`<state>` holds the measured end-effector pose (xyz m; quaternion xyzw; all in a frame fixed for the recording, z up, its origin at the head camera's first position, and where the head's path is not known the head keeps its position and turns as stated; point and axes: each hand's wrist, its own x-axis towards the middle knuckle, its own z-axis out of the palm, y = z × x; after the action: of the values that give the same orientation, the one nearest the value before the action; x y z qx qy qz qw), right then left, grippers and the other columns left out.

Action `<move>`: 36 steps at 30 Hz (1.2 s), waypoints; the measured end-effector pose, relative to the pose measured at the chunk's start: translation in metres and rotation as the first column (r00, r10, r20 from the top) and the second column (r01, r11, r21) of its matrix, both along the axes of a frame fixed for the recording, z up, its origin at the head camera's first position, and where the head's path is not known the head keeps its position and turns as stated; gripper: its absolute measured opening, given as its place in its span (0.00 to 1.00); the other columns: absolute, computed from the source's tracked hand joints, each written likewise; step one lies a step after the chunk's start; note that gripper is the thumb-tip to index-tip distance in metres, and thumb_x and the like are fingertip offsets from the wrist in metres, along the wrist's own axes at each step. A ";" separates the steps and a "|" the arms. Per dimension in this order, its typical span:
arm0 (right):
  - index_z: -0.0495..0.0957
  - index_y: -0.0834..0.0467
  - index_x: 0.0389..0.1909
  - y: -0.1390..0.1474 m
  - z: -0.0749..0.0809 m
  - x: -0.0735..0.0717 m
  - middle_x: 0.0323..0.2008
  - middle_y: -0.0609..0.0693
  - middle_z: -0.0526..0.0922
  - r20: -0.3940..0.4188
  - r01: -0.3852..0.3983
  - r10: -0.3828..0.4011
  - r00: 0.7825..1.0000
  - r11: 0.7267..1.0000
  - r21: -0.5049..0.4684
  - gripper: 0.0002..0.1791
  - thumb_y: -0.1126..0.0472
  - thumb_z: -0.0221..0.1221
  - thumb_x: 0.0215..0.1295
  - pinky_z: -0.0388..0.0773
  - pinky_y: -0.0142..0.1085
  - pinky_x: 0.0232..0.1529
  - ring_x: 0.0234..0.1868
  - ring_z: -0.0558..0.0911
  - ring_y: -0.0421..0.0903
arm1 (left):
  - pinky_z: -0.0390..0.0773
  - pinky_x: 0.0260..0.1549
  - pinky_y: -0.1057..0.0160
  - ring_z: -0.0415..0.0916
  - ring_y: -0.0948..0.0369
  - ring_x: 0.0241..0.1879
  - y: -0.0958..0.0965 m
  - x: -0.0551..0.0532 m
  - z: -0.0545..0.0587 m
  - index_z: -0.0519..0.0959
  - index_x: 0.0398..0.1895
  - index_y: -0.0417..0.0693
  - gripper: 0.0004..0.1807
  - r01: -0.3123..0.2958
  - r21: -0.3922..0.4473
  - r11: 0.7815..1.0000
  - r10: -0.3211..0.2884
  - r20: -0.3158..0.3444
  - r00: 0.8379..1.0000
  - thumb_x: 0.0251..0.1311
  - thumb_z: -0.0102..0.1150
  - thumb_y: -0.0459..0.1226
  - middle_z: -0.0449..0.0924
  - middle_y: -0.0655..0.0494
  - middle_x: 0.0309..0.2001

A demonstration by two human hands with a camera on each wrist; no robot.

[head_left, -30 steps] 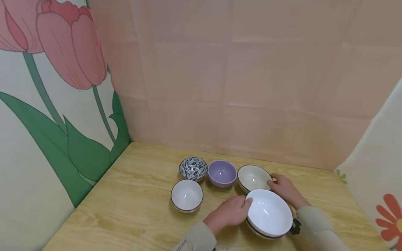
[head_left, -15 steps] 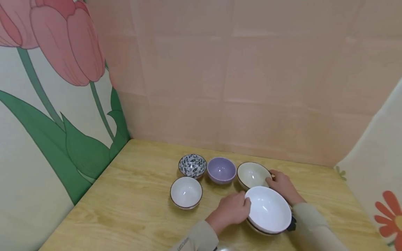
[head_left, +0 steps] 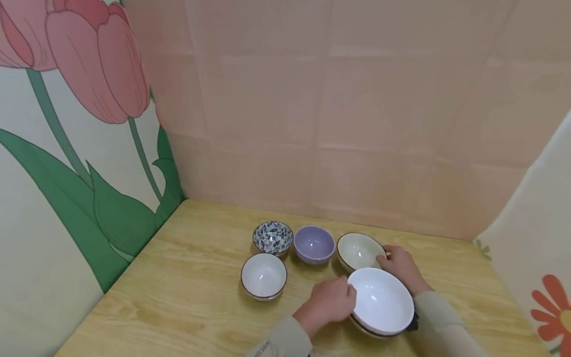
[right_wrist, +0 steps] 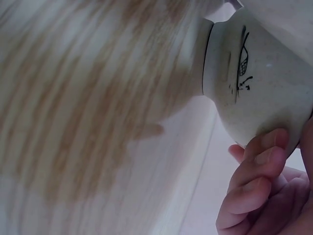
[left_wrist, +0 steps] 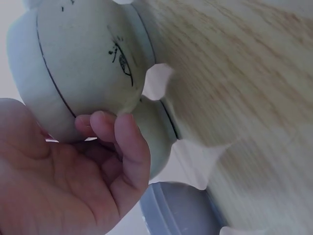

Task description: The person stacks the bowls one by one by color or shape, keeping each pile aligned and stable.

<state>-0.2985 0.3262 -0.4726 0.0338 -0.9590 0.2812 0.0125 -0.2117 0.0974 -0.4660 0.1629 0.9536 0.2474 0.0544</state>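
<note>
My left grip [head_left: 327, 300] pinches the white bowl [head_left: 384, 301], stacked in a dark-rimmed bowl [left_wrist: 90, 58]; my right grip [head_left: 402, 267] pinches the cream bowl [head_left: 359, 250] just behind. A slack left pinch could knock them together.

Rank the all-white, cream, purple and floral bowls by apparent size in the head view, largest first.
1. All-white bowl
2. Cream bowl, though partly hidden
3. Purple bowl and floral bowl: too alike to rank

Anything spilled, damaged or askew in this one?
Nothing stands out: the purple bowl, patterned bowl and small white bowl stand upright, the left hand grips the large white bowl nested in a dark-rimmed bowl, and no spill or crack shows.
</note>
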 end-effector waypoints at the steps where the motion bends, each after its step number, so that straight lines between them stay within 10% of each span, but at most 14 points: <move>1: 0.73 0.77 0.57 0.000 0.001 -0.001 0.48 0.71 0.82 0.000 0.001 -0.001 1.000 1.000 -0.001 0.26 0.60 0.53 0.68 0.83 0.47 0.39 0.41 0.83 0.55 | 0.78 0.43 0.57 0.80 0.59 0.44 0.000 0.000 0.002 0.79 0.54 0.48 0.23 -0.004 -0.005 1.000 0.004 -0.003 1.000 0.73 0.40 0.50 0.83 0.56 0.43; 36: 0.81 0.71 0.44 0.017 0.000 0.008 0.39 0.65 0.85 -0.073 0.064 -0.059 0.996 0.995 0.072 0.19 0.59 0.54 0.64 0.79 0.50 0.37 0.37 0.82 0.58 | 0.78 0.45 0.60 0.81 0.59 0.47 -0.002 0.005 0.009 0.76 0.60 0.51 0.26 -0.006 0.009 1.000 0.006 -0.024 1.000 0.76 0.37 0.55 0.84 0.55 0.48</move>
<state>-0.2907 0.3432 -0.4722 0.0148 -0.9683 0.2434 0.0539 -0.2071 0.0956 -0.4567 0.1632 0.9535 0.2499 0.0417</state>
